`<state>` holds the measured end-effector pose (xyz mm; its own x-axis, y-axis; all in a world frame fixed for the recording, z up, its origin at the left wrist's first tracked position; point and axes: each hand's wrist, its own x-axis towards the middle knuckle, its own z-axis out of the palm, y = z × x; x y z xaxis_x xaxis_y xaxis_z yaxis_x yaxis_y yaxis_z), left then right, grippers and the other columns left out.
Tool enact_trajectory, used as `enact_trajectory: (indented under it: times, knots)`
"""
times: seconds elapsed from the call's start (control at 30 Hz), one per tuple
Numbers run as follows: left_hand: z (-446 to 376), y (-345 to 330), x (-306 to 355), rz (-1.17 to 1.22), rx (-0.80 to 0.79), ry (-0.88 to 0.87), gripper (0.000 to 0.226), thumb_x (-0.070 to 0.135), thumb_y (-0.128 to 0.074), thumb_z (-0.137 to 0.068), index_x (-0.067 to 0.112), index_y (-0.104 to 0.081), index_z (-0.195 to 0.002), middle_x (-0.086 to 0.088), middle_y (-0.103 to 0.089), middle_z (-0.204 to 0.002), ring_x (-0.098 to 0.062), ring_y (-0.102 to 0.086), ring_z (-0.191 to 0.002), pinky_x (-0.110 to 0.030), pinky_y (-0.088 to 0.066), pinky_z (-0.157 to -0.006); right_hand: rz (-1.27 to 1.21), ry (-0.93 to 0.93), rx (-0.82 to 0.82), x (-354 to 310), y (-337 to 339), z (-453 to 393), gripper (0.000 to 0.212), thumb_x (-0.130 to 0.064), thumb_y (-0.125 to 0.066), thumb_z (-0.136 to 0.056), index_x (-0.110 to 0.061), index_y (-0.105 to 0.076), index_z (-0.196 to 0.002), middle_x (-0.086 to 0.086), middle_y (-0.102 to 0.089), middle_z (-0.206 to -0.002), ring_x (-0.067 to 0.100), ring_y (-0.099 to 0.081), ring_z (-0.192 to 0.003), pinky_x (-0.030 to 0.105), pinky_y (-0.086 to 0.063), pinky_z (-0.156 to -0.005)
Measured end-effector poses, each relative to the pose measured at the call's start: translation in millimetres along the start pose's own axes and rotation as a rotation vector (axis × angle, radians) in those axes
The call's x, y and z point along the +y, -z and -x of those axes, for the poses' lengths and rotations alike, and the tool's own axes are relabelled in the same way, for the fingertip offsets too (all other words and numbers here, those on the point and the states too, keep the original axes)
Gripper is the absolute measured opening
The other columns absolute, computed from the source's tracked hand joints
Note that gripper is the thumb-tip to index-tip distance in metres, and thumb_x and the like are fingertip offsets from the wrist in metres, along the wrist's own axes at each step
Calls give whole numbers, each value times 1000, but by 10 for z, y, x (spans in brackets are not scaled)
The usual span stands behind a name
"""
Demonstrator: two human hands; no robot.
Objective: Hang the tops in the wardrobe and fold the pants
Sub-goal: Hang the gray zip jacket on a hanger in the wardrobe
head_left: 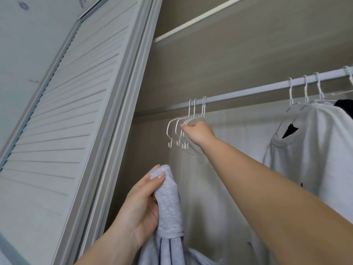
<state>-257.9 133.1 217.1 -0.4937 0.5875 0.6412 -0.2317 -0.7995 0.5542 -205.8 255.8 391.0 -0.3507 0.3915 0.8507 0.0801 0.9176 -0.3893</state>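
The job looks partly done: toward the right end of the wardrobe rail (238, 93) a white top (315, 142) already hangs on a wire hanger, with something black (343, 105) behind it and a few more hanger hooks over the rail there, while at least one top is not yet hung. No pants show in this view, so I cannot tell whether any folding has been done. The right hand (198, 131) reaches up to a cluster of empty white wire hangers (179, 131) hanging near the left end of the rail, its fingers curled around the shoulder wire of one of them, which suggests a hanger is being picked for the next top. The left hand (139, 209) is low and closer to the camera, just beside the louvred wardrobe door (57, 121), gripping a bunched light grey top (169, 205), thumb pressed over the fabric. This garment is a soft, ribbed or knitted heathered grey, gathered into a thick roll in the fist, with the rest drooping loosely out of the bottom of the view; a thin dark stripe runs down one fold.
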Motion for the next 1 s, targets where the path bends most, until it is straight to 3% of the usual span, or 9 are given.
enact_trajectory:
  times: [0.07, 0.23, 0.33, 0.43, 0.5, 0.6, 0.83, 1.0]
  knots:
    - [-23, 15, -6, 12, 10, -5, 58, 13, -61, -76, 5, -50, -133, -17, -63, -88, -28, -60, -79, -36, -54, -69, -34, -8, -19, 16, -66, -32, 53, -29, -58, -90, -16, -32, -45, -5, -34, -36, 16, -35, -47, 30, -24, -47]
    - [-55, 49, -8, 33, 31, -8, 55, 12, -63, -73, 8, -57, -127, -17, -64, -88, -28, -61, -77, -37, -55, -69, -28, 39, -15, 62, -228, -67, 39, -27, -54, -92, -18, -42, -56, -11, -49, -48, 3, -45, -46, 19, -30, -43]
    - [-41, 51, -28, 30, 21, 3, 53, 11, -62, -76, 5, -55, -128, -17, -63, -86, -29, -61, -73, -34, -57, -60, -73, 29, 13, 87, -259, -47, 28, -33, -50, -95, -23, -41, -70, -6, -56, -68, 8, -50, -57, 20, -32, -49]
    - [-16, 36, -35, 16, 0, 15, 52, 11, -60, -80, 2, -52, -130, -18, -61, -88, -29, -59, -74, -34, -56, -60, -75, 62, 44, 68, -250, -21, 21, -34, -44, -98, -21, -46, -82, 1, -60, -82, 21, -58, -74, 27, -37, -60]
    - [-2, 18, -33, 19, -1, 14, 52, 11, -61, -78, 3, -54, -128, -18, -61, -88, -30, -60, -73, -34, -56, -59, -81, 86, 120, 36, -225, 5, 20, -33, -39, -100, -17, -50, -93, 8, -61, -99, 29, -57, -93, 31, -38, -71]
    - [25, -28, -28, 27, -5, 21, 49, 10, -61, -79, 3, -55, -127, -19, -61, -85, -30, -61, -68, -36, -56, -55, -79, 92, 211, 6, -185, 43, 26, -27, -34, -101, -11, -54, -102, 12, -60, -111, 32, -54, -104, 35, -40, -79]
    - [99, -132, -5, 24, -2, 34, 52, 12, -66, -71, 7, -61, -122, -17, -65, -84, -27, -64, -66, -36, -57, -57, -69, 102, 318, -19, 19, 75, 25, -21, -36, -100, -6, -56, -102, 14, -58, -114, 32, -51, -107, 35, -38, -82]
    - [205, -233, -17, 40, 8, 43, 51, 10, -64, -72, 7, -60, -122, -17, -64, -81, -27, -65, -61, -36, -55, -51, -136, 71, 319, 16, 143, 168, 15, -21, -36, -101, -14, -45, -91, 13, -59, -106, 28, -52, -94, 29, -31, -69]
